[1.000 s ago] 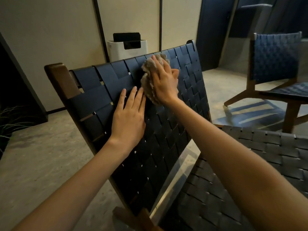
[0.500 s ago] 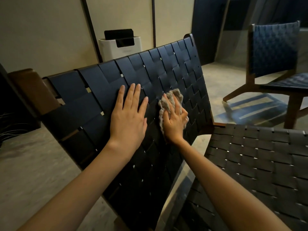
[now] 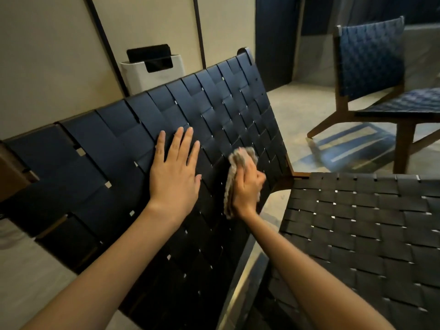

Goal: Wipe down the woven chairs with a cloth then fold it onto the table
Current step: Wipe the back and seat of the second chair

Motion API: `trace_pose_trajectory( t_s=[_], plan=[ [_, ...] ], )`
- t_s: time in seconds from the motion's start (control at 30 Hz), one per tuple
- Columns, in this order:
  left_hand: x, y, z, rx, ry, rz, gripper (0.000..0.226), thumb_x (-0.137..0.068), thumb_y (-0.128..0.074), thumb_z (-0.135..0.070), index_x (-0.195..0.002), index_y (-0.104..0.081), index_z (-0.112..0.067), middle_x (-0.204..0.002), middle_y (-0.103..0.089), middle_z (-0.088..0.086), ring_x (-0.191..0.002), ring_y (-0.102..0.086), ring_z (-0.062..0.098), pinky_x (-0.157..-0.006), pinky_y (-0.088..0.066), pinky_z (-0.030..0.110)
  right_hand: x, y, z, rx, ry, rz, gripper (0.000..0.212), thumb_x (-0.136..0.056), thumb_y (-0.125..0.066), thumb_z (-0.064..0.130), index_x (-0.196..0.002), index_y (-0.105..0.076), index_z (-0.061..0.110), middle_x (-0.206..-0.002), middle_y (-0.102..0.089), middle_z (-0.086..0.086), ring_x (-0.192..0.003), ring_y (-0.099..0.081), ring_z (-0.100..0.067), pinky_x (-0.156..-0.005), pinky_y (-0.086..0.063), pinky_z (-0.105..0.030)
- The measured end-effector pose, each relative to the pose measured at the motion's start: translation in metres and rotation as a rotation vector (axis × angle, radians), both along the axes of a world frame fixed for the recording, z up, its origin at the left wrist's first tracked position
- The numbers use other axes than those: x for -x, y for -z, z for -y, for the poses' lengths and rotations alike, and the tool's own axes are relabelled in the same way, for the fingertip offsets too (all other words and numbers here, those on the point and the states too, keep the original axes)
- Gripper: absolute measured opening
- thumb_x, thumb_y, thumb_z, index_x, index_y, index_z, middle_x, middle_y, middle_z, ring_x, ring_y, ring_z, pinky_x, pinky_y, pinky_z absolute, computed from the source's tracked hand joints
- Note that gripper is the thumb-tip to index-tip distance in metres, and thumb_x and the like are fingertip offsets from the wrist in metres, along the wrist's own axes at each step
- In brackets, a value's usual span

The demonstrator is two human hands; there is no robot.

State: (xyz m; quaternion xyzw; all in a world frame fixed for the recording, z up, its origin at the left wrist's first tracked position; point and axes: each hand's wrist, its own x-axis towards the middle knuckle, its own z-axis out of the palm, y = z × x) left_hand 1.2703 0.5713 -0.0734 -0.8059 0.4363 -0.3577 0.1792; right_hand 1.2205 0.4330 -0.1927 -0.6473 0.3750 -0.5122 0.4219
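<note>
A woven chair with dark straps and a wooden frame fills the view; its backrest (image 3: 214,110) leans away on the left and its seat (image 3: 357,234) spreads out at the right. My left hand (image 3: 175,177) lies flat on the backrest, fingers spread, holding nothing. Just to its right, my right hand (image 3: 248,186) presses a bunched grey-beige cloth (image 3: 234,167) against the lower middle of the backrest. Part of the cloth is hidden under the hand.
A second woven chair (image 3: 371,60) with blue straps stands at the back right on the concrete floor. A white bin (image 3: 152,72) with a black top sits against the beige wall behind the backrest. No table is in sight.
My right hand has slid the cloth down the backrest from near its top edge to its lower middle. The left hand has stayed flat in nearly the same spot.
</note>
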Motion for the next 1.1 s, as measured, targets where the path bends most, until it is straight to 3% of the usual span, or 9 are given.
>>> trace_pose_trajectory(
  t_s=[0.1, 0.17, 0.27, 0.4, 0.7, 0.8, 0.93, 1.03, 1.1],
  plan=[
    [-0.008, -0.014, 0.003, 0.052, -0.024, 0.015, 0.068, -0.099, -0.015, -0.045, -0.145, 0.014, -0.005, -0.154, 0.02, 0.019, -0.143, 0.018, 0.031, -0.112, 0.015, 0.05, -0.036, -0.082, 0.02, 0.293, -0.087, 0.006, 0.053, -0.095, -0.031, 0.04, -0.145, -0.037, 0.025, -0.137, -0.049, -0.008, -0.101, -0.036, -0.02, -0.082, -0.034, -0.03],
    [-0.011, -0.02, 0.008, 0.077, -0.028, 0.004, 0.067, -0.099, -0.014, -0.043, -0.145, 0.014, -0.003, -0.154, 0.019, 0.02, -0.143, 0.018, 0.032, -0.112, 0.014, 0.049, -0.063, -0.125, 0.033, 0.413, -0.169, -0.05, 0.051, -0.097, -0.03, 0.042, -0.146, -0.033, 0.03, -0.15, -0.036, -0.002, -0.113, -0.034, -0.023, -0.092, -0.031, -0.033],
    [-0.015, -0.024, 0.017, 0.078, -0.024, -0.006, 0.068, -0.099, -0.016, -0.044, -0.146, 0.011, -0.002, -0.155, 0.018, 0.02, -0.143, 0.017, 0.032, -0.113, 0.014, 0.049, -0.093, -0.155, 0.051, 0.452, -0.194, -0.122, 0.048, -0.098, -0.033, 0.043, -0.146, -0.029, 0.04, -0.157, -0.021, 0.004, -0.134, -0.019, -0.028, -0.11, -0.018, -0.045],
    [-0.019, -0.023, 0.027, 0.075, -0.003, 0.005, 0.068, -0.099, -0.016, -0.045, -0.148, 0.008, -0.004, -0.155, 0.016, 0.02, -0.144, 0.016, 0.032, -0.112, 0.014, 0.05, -0.098, -0.142, 0.063, 0.459, -0.149, -0.129, 0.051, -0.095, -0.036, 0.048, -0.145, -0.031, 0.041, -0.157, -0.021, 0.005, -0.137, -0.016, -0.028, -0.11, -0.018, -0.045],
    [-0.016, -0.01, 0.024, 0.068, 0.018, 0.028, 0.064, -0.099, -0.016, -0.045, -0.15, 0.003, -0.012, -0.155, 0.014, 0.021, -0.145, 0.012, 0.033, -0.112, 0.012, 0.051, -0.028, 0.006, 0.055, 0.133, -0.016, -0.171, 0.057, -0.09, -0.037, 0.044, -0.146, -0.033, 0.031, -0.152, -0.031, -0.002, -0.129, -0.027, -0.028, -0.106, -0.029, -0.043],
    [-0.01, -0.001, 0.02, 0.052, 0.053, -0.003, 0.062, -0.099, -0.018, -0.044, -0.15, 0.0, -0.015, -0.157, 0.01, 0.018, -0.145, 0.009, 0.031, -0.114, 0.009, 0.051, 0.001, 0.058, 0.042, -0.077, 0.029, -0.139, 0.055, -0.096, -0.046, 0.037, -0.147, -0.027, 0.033, -0.146, -0.035, -0.007, -0.124, -0.031, -0.023, -0.099, -0.029, -0.033],
    [-0.005, 0.006, 0.015, 0.015, 0.11, -0.062, 0.06, -0.099, -0.021, -0.042, -0.151, -0.004, -0.018, -0.158, 0.005, 0.013, -0.146, 0.005, 0.027, -0.115, 0.007, 0.049, 0.021, 0.095, 0.028, -0.286, 0.043, -0.16, 0.054, -0.099, -0.041, 0.039, -0.149, -0.022, 0.035, -0.149, -0.031, -0.004, -0.111, -0.03, -0.015, -0.092, -0.025, -0.027],
    [-0.004, 0.006, 0.008, 0.002, 0.153, -0.084, 0.059, -0.1, -0.023, -0.04, -0.151, -0.005, -0.018, -0.159, 0.004, 0.01, -0.146, 0.004, 0.025, -0.117, 0.005, 0.047, 0.023, 0.094, 0.022, -0.452, 0.076, -0.114, 0.052, -0.1, -0.037, 0.045, -0.148, -0.022, 0.036, -0.144, -0.032, -0.008, -0.117, -0.032, -0.022, -0.101, -0.03, -0.037],
    [-0.005, 0.002, -0.003, 0.017, 0.172, -0.097, 0.058, -0.1, -0.024, -0.038, -0.151, -0.005, -0.018, -0.159, 0.004, 0.009, -0.146, 0.004, 0.024, -0.117, 0.004, 0.045, 0.018, 0.08, 0.018, -0.46, 0.102, -0.106, 0.046, -0.099, -0.036, 0.047, -0.144, -0.029, 0.04, -0.14, -0.033, -0.01, -0.12, -0.034, -0.028, -0.104, -0.031, -0.045]
  ],
)
